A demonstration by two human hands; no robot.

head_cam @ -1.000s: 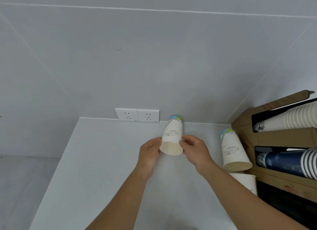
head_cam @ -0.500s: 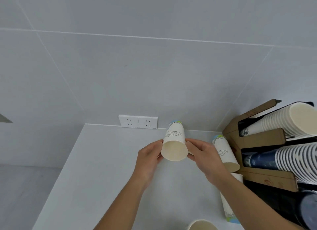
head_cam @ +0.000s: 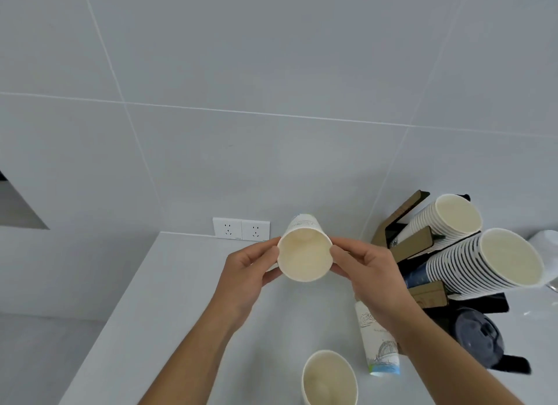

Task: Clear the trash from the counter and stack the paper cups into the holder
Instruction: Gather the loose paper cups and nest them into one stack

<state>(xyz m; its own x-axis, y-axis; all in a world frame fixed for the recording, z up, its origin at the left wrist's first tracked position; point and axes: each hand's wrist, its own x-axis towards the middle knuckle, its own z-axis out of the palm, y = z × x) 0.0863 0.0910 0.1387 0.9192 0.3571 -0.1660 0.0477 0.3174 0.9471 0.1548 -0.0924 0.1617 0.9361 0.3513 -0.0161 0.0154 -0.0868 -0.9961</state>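
Tipped back toward me since a second ago, the paper cup (head_cam: 304,255) now shows its open mouth and bare cream inside, where before I saw mostly its printed side. My view has also swung right and down, so the cup holder (head_cam: 413,247) at the far right shows more of itself, and two more loose cups have come into view near me.

I read that as the cup being turned for loading: the holder's stacks point their mouths out toward me in the same way, so this one looks lined up to travel right and nest onto a stack.

Working down in size: the white counter (head_cam: 157,299) runs from the wall to the near edge, and I see no loose trash on the visible part. The holder carries a striped stack (head_cam: 471,262) and a plainer white stack (head_cam: 434,223) above it. An upright cup (head_cam: 329,377) stands near me, and a lying cup (head_cam: 377,344) rests just right of it, partly behind my right forearm.

My left hand (head_cam: 247,271) pinches the held cup's rim from the left, fingers curled and thumb on top; my right hand (head_cam: 368,268) does the same from the right. Both grip lightly, clear of the counter.

As for writing, the lying cup has a blue line drawing of an arched bridge and a swirl motif; any lettering is too small to read. The wall socket (head_cam: 241,228) bears no legible mark.
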